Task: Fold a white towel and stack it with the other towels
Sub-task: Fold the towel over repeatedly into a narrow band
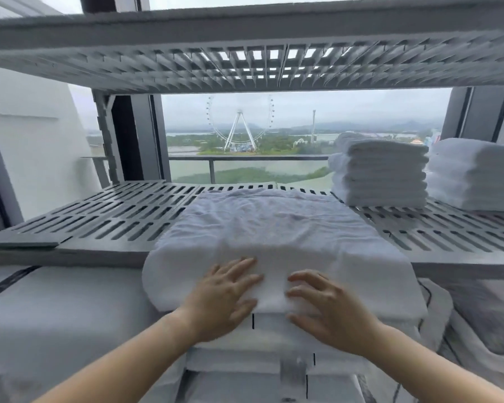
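The towel was pressed at its near end by left hand and right hand, fingers spread; the stack was found far-right of it.

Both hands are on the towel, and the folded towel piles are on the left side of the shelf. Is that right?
Not quite. The piles stand on the right side of the shelf, not the left; the head view shows it. The rest is right: the left hand and the right hand are both on the towel.
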